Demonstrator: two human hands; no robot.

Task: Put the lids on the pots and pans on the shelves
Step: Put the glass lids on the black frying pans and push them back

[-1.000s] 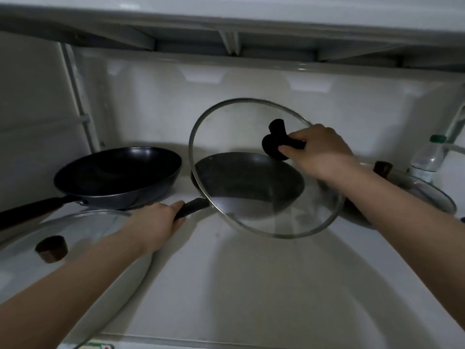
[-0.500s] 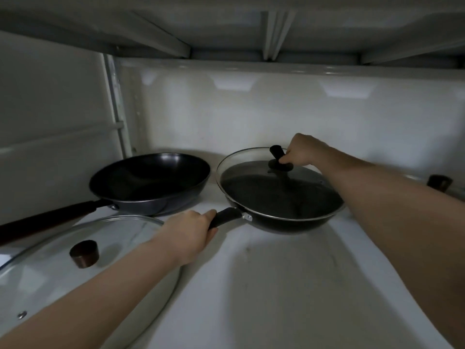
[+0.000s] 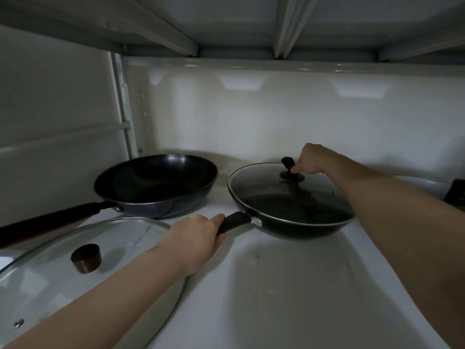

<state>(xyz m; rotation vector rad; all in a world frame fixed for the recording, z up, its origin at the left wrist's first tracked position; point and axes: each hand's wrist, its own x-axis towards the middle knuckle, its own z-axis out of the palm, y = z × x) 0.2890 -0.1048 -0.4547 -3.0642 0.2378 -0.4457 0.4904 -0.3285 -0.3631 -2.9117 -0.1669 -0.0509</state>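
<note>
A black pan [image 3: 297,226] sits on the white shelf right of centre, with a glass lid [image 3: 261,182] lying flat on its rim. My right hand [image 3: 310,161] pinches the lid's black knob [image 3: 289,167]. My left hand [image 3: 198,234] grips the pan's black handle [image 3: 235,221]. A second black pan [image 3: 156,185] with a brown handle stands uncovered at the back left. In front of it a large glass lid [image 3: 120,238] with a brown knob [image 3: 86,258] lies on the shelf under my left forearm.
The white shelf [image 3: 289,293] has bare room in front of the covered pan. A shelf board and its ribs hang low overhead. A metal upright [image 3: 123,107] stands at the back left. Another lid's rim and dark knob [image 3: 455,191] show at the right edge.
One second ago my right hand held the glass lid tilted above the pan. It has lowered the lid flat onto the rim. My left hand has stayed on the handle.
</note>
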